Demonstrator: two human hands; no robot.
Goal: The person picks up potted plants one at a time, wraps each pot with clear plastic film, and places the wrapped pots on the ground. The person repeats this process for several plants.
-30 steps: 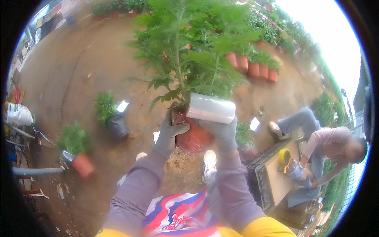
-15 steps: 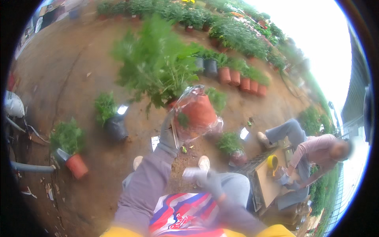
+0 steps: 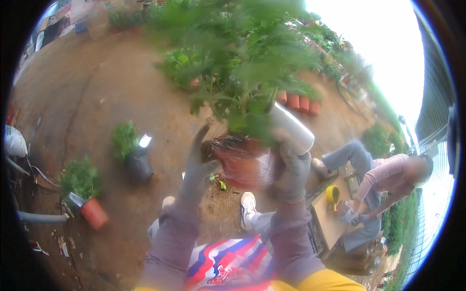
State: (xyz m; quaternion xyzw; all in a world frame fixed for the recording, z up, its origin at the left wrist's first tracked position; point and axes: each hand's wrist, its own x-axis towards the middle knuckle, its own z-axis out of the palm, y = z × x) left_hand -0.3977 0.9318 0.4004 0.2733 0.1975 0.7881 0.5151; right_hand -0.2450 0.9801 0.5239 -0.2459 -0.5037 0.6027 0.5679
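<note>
Left hand: the gloved left hand (image 3: 201,160) is raised in front of the chest, fingers spread and curved against the left side of the potted plant (image 3: 238,97), touching the pot rim
Right hand: the gloved right hand (image 3: 291,167) is closed around the lower end of a silver cylinder (image 3: 291,128), which tilts up toward the foliage
Potted plant: a tall, bushy green plant in a reddish-brown pot (image 3: 242,165), held up in the air between both hands, above the bare earth ground (image 3: 87,92); thin clear plastic seems to wrap the pot, though blur makes this uncertain
Below: a white shoe (image 3: 248,208) and grey sleeves over a striped top
Left of the hands: a small plant in a black pot (image 3: 136,162) and one in an orange pot (image 3: 92,211), standing on the ground, well apart from the hands
Behind: a row of orange pots (image 3: 298,103) beyond the foliage
Right: another person (image 3: 383,179) sits bent over a low desk (image 3: 330,218) bearing a yellow cup (image 3: 332,194)
</note>
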